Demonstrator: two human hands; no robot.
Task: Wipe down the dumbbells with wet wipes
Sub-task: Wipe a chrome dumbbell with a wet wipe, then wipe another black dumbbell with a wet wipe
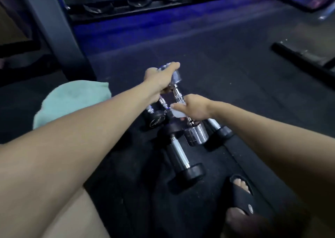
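A chrome dumbbell (196, 135) is tilted up off the dark floor. My left hand (160, 79) grips its far head, fingers wrapped over the top. My right hand (194, 107) presses a white wet wipe (177, 113) against the handle near the lower chrome head. Three black-headed dumbbells lie on the mat beneath: one (181, 158) in front, one (156, 119) partly hidden under my left wrist, one (220, 130) to the right below my right forearm.
A teal towel (72, 102) lies on the floor at left. A grey machine post (59, 31) rises behind it. A rack with dark weights (137, 3) runs along the back. A black bench foot (304, 60) sits at right. My sandalled foot (242, 192) is near the front.
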